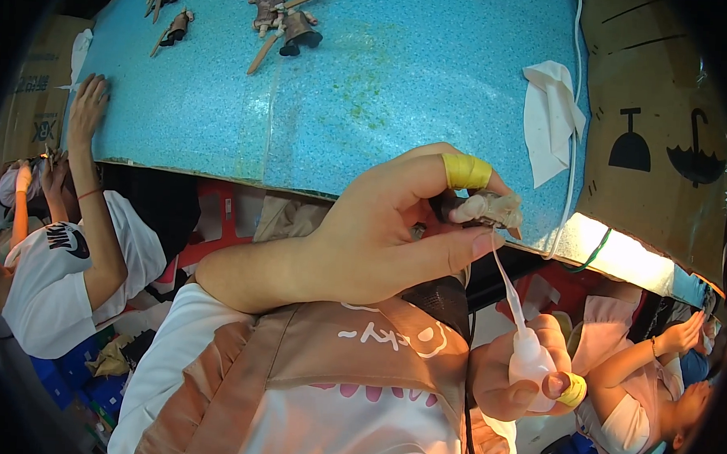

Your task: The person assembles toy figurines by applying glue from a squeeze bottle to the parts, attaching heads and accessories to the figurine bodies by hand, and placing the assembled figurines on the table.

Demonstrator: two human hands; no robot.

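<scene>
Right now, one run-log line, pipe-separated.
left hand: holds small figurine | right hand: holds white squeeze bottle, thin nozzle near figurine | blue tabletop: more figurines, white sheet

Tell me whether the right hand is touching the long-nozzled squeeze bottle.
Touching. The head view shows the right hand gripping the squeeze bottle, its fingers against the bottle's sides.

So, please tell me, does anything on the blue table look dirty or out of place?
Yes: yellow-green marks on the blue table, beyond the left hand. They look like stains because their patchy colour breaks the blue surface.
</scene>
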